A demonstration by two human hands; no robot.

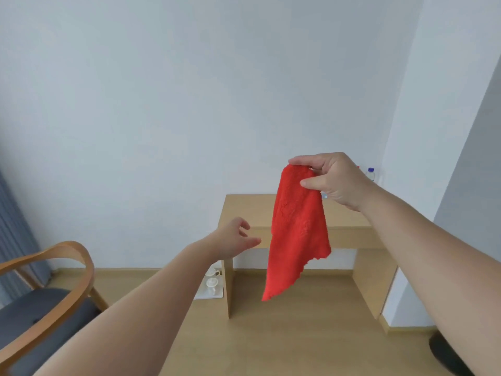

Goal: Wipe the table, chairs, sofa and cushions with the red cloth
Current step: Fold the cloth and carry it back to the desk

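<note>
Wooden bench (244,210) against wall; chair (51,291) off its left end. Red cloth (295,234) hangs in air before bench's front edge, pinched at top by right hand (329,176). Left hand (235,237) empty, fingers loosely spread, near cloth.

The red cloth (296,229) is soft and fuzzy, like a fluffy towel, and its bottom edge looks a bit ragged. It is not shiny at all. The table (349,221) is light wood, smooth and dull, with flat plain sides. The floor (298,343) is the same pale wood look, smooth with a soft shine. The chair (67,270) has a bent wooden arm that is smooth and a little glossy, and its seat is dark grey cloth. The curtain (13,226) is blue-grey cloth with folds. The wall (189,104) is painted, plain and dull. The small cups (212,279) look white, shiny and hard. The bottle (371,173) is clear plastic.
</note>
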